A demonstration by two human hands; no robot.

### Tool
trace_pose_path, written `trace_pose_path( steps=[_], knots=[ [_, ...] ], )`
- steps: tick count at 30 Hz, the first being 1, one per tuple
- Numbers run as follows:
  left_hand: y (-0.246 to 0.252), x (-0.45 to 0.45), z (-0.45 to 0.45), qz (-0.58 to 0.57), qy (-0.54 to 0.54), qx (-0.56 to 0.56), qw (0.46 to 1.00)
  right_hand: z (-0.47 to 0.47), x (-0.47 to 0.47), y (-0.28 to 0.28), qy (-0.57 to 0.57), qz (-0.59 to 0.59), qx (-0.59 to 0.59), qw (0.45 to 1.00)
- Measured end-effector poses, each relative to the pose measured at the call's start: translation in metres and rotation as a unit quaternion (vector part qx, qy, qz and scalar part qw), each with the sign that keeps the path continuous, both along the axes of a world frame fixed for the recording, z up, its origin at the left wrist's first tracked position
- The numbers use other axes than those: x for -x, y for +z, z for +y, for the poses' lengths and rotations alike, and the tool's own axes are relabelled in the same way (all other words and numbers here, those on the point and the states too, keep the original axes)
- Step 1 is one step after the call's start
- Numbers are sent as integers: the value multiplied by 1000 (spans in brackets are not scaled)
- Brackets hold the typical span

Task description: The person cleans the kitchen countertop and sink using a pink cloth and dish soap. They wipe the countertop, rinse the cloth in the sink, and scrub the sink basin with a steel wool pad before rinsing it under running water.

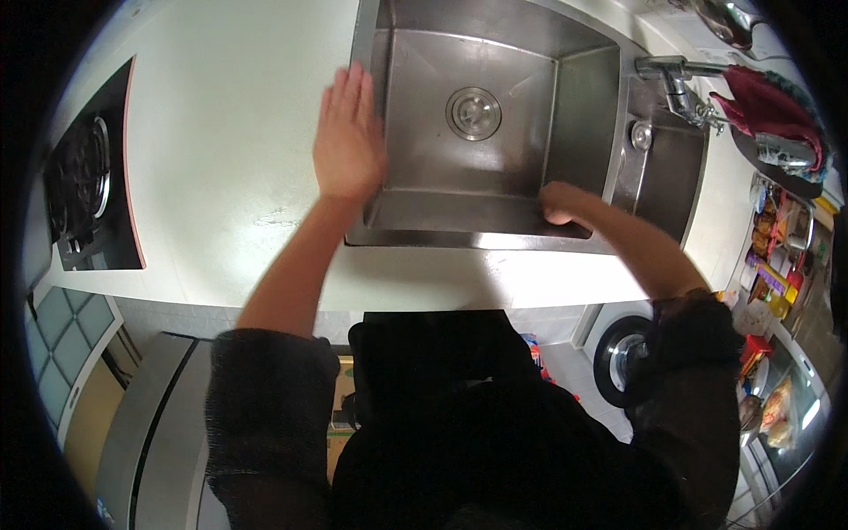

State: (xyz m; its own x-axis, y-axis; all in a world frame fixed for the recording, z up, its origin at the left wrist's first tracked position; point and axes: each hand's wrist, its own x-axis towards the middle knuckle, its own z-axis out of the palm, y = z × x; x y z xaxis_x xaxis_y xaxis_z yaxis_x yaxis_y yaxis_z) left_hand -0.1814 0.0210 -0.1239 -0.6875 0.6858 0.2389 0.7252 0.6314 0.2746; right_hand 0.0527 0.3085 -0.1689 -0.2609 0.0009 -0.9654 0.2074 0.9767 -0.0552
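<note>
My left hand [350, 139] lies palm down with fingers stretched out, at the left rim of a stainless steel sink [424, 159]. It overlaps the pale countertop [245, 132] and the sink's edge, and nothing shows in it. My right hand [563, 202] is curled into a fist over the front right corner of the large basin. No object is visible in that fist, though its underside is hidden. A round drain strainer [474, 114] sits in the basin floor. Both hands look slightly blurred.
A black gas hob [93, 179] is set into the counter at left. Right of the basin are a small side sink [669, 172], a chrome faucet [676, 86] and a dark red cloth [768, 99]. A washing machine [623, 358] stands below at right, a refrigerator [159, 424] at lower left.
</note>
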Motion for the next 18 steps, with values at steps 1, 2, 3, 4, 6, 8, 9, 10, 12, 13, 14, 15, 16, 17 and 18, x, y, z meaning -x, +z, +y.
trace_pose_path(
  steps=[1, 2, 3, 4, 6, 8, 9, 10, 12, 13, 14, 15, 16, 17, 18],
  knots=[
    [3, -15, -1, -9, -6, 6, 1000, -8, -8, -1, 45, 35, -9, 998],
    [6, -21, -1, -18, -13, 13, 1000, -9, -15, 0, 25, 52, 0, 998],
    [8, -21, -2, -19, -14, 17, 1000, -13, -19, 3, 4, 69, 10, 998],
    [8, -21, -5, -20, -7, 23, 999, -17, -8, 23, 15, 72, 44, 996],
    [8, -22, -8, -24, 2, 30, 999, -17, 11, 60, 31, 76, 109, 991],
    [11, -21, -8, -27, 2, 32, 999, 10, -1, 48, 111, 43, 122, 985],
    [12, -19, -8, -22, 3, 38, 999, 20, -3, 35, 159, 29, 130, 978],
    [11, -20, -6, -19, 5, 44, 999, 18, -10, 16, 98, 54, 96, 989],
    [9, -24, -2, -23, -3, 46, 999, 0, -19, -36, 83, 22, 1, 996],
    [14, -22, 4, -26, -9, 41, 999, -2, -20, -72, 70, 24, 8, 997],
    [15, -20, 7, -28, -13, 41, 999, -9, -12, -100, 59, 26, 20, 998],
    [15, -18, 2, -24, -7, 42, 999, -38, 14, -92, -21, 104, 56, 993],
    [14, -18, 3, -24, -9, 37, 999, -67, 33, -82, -52, 127, 129, 982],
    [9, -22, -4, -28, 2, 40, 999, -110, 70, -37, -45, 99, 137, 985],
    [9, -23, -5, -28, 7, 44, 999, -136, 88, -9, -44, 166, 214, 962]
  ],
)
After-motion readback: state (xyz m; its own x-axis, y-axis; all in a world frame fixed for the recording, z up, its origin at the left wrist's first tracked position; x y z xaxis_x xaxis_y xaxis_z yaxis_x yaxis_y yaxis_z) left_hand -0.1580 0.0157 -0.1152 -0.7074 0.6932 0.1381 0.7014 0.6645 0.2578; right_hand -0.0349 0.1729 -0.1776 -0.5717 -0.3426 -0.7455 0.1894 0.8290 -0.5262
